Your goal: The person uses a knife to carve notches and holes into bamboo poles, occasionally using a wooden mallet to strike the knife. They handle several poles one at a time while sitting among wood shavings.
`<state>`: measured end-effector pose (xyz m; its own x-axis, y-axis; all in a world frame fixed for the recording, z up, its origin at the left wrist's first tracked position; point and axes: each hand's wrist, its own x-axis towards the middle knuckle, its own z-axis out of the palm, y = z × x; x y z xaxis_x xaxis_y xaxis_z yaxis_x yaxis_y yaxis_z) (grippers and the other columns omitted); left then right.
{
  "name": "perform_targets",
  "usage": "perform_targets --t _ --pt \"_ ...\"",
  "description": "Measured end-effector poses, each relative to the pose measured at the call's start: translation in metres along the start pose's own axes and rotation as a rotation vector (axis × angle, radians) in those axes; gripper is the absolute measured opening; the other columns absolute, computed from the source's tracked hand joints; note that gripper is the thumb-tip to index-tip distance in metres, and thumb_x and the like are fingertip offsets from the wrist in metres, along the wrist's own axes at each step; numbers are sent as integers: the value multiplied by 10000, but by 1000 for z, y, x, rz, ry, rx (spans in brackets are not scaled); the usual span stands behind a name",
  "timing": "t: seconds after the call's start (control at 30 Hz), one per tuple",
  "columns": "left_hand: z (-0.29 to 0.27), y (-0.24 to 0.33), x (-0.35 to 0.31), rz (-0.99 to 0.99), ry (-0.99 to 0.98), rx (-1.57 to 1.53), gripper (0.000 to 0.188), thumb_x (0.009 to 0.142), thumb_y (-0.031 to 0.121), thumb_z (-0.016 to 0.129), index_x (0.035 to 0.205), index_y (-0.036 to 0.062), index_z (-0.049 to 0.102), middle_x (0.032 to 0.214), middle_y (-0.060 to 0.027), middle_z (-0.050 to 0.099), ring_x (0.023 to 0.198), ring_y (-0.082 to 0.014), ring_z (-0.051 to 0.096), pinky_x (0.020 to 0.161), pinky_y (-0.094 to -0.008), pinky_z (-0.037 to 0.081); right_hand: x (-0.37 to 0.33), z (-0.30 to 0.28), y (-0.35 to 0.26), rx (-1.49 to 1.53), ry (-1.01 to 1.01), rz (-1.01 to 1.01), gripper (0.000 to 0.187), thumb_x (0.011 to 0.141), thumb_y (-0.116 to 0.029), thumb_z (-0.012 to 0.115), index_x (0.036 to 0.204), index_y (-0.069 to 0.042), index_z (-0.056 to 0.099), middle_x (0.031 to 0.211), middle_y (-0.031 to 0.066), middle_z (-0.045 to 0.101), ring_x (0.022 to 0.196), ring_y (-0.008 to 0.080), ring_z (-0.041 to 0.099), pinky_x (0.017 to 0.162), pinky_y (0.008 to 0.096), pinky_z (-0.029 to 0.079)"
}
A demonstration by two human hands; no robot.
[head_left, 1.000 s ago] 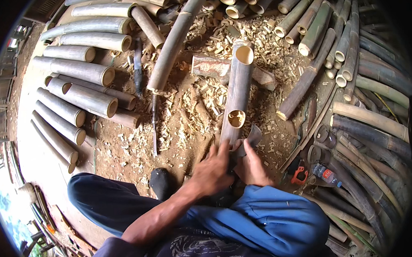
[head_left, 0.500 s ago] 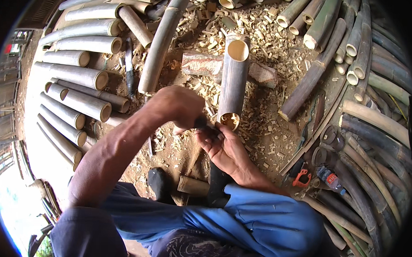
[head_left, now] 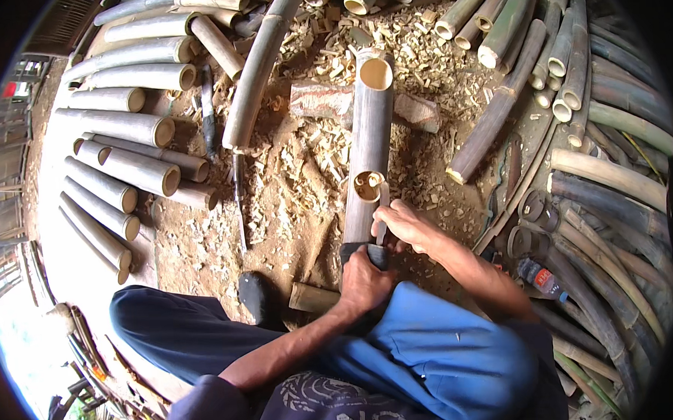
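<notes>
A grey bamboo tube (head_left: 371, 133) lies lengthwise in front of me, with an oval opening at its far end and another cut nearer to me, holding curled shavings (head_left: 369, 182). My right hand (head_left: 408, 225) is closed on a flat grey blade (head_left: 382, 215), upright at the tube's right side by the nearer opening. My left hand (head_left: 367, 280) is a fist below the tube's near end; what it grips, if anything, is hidden. Just beyond it is a dark rounded shape (head_left: 362, 255) that I cannot make out.
Under the tube lies a rough wood block (head_left: 320, 102). Wood chips (head_left: 420, 56) cover the ground. Bamboo lengths (head_left: 123, 129) line the left, with more poles (head_left: 612, 168) on the right. A long thin blade (head_left: 239, 207) lies left of centre; a plastic bottle (head_left: 541, 278) is at right.
My left hand has come down toward me from above the tube's left side. The right hand has moved right and turned from palm up to gripping the blade. The tube's near opening shows fully.
</notes>
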<state>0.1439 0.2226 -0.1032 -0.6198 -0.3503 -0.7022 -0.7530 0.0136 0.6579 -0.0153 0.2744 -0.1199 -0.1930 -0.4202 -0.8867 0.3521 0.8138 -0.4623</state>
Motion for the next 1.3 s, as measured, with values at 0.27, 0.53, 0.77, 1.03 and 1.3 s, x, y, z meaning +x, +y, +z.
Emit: perform_targets --t 0.27,0.53,0.77,1.03,1.3 --pt "-75 -36 -11 -111 -100 -67 529 700 240 851 1100 -45 655 895 -161 724 803 -255 703 797 -370 553 9 45 0 309 -32 -71 291 971 -323 567 1083 -56 540 997 83 614 926 192 632 513 364 583" --pt "-176 43 41 164 192 817 214 652 165 750 831 48 738 682 -134 688 640 -290 688 620 -423 531 30 77 -15 1109 -249 -378 274 1035 -276 512 1143 -42 608 1066 111 668 898 231 673 824 439 602" --pt "-131 142 60 491 126 1530 60 806 80 665 763 98 702 755 -66 691 799 -230 683 696 -372 489 43 68 0 1698 -458 -415 221 1018 -285 545 1124 -129 661 1077 45 690 920 207 652 902 448 532" --pt "-149 15 23 109 207 636 219 675 192 770 811 29 717 732 -149 701 674 -249 690 634 -395 534 29 80 -13 934 -68 -330 208 981 -250 547 992 -53 612 920 113 657 786 221 673 581 381 600" --pt "-173 69 32 245 248 958 91 733 107 669 780 41 710 704 -110 693 610 -204 672 569 -353 529 22 77 -21 1214 -207 -427 260 1003 -224 552 1060 21 620 971 130 671 814 270 695 691 431 618"
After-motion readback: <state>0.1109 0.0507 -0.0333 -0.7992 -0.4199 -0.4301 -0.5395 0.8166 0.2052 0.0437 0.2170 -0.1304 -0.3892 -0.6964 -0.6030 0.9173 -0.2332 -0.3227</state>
